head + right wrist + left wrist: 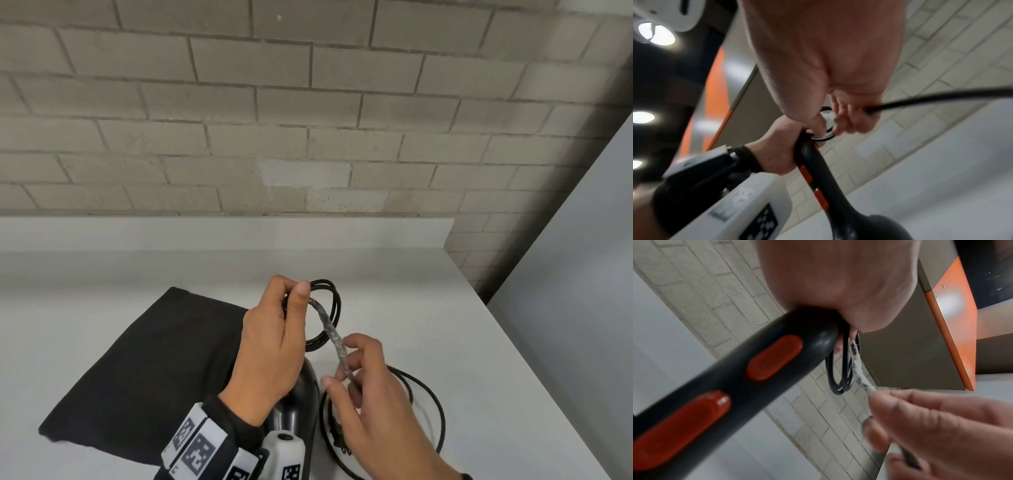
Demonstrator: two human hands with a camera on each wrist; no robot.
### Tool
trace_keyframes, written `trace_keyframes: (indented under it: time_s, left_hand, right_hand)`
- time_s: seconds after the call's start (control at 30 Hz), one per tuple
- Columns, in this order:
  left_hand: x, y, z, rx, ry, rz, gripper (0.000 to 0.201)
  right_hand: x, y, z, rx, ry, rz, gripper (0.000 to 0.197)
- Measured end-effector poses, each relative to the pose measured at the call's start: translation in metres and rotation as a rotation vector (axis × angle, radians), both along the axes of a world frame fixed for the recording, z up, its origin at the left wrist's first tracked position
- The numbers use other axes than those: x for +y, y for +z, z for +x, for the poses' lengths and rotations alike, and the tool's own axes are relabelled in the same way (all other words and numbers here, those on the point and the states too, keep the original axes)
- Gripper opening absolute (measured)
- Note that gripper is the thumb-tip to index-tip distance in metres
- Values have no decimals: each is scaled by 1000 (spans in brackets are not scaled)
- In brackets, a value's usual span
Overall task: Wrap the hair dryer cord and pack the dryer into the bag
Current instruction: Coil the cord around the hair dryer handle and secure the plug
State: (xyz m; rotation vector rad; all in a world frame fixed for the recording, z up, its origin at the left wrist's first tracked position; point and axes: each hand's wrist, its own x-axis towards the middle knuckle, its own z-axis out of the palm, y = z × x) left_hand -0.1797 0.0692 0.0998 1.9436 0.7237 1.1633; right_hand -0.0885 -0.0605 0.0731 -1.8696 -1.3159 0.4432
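The black hair dryer (301, 394) with orange buttons (774, 356) stands handle-up above the table. My left hand (274, 339) grips the end of its handle (812, 162) together with a few black cord loops (329, 308). My right hand (363, 380) pinches a worn, whitish taped stretch of the cord (330, 329), which runs up to my left thumb. The loose cord (428, 397) curves on the table to the right, and the plug (339, 442) shows under my right hand. The black bag (144, 370) lies flat to the left.
The white table (445, 308) ends at a right edge close to the loose cord, and a brick wall (308, 120) stands behind it. A white band with markers (202, 448) sits on my left wrist.
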Motion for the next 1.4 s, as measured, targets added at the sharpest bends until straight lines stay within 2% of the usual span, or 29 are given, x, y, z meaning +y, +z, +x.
trace_keyframes:
  time_s: [0.07,0.1,0.17,0.2,0.27,0.33,0.4,0.53,0.77,0.9,1.07,1.23,1.4]
  left_hand:
    - [2,0,0,-16,9,-33,32]
    - [3,-1,0,-26,2,-51,30]
    - [4,-1,1,-36,-8,-57,26]
    - [4,-1,2,-32,-12,-49,25]
    - [5,-2,2,-19,-18,-33,25]
    - [6,-2,1,0,-14,-14,25]
    - [7,-3,-1,13,-25,23,27]
    - [6,-3,-4,45,-77,92,33]
    - [1,0,-7,83,-277,183,46]
    - [-3,3,-8,114,-298,244,50]
    - [-4,3,-11,116,-286,278,26]
    - [-4,4,-13,125,-329,340,23]
    - [-5,4,-13,90,-342,343,22]
  right_hand:
    - [1,5,-3,-248,-42,7,21]
    - [1,9,-3,-367,-54,24,20]
    - [1,16,3,-545,-48,93,33]
    - [1,20,6,-637,-44,128,33]
    - [-1,32,12,-765,-28,185,26]
    - [-6,47,17,-808,12,205,21]
    - [-10,61,25,-778,80,208,16]
    - [-12,85,45,-607,225,212,12]
    - [2,121,60,-362,372,230,12]
    - [15,125,61,-224,368,230,15]
    - [31,111,61,26,334,243,21]
    - [44,92,56,274,267,273,17]
    - [46,76,49,295,186,316,14]
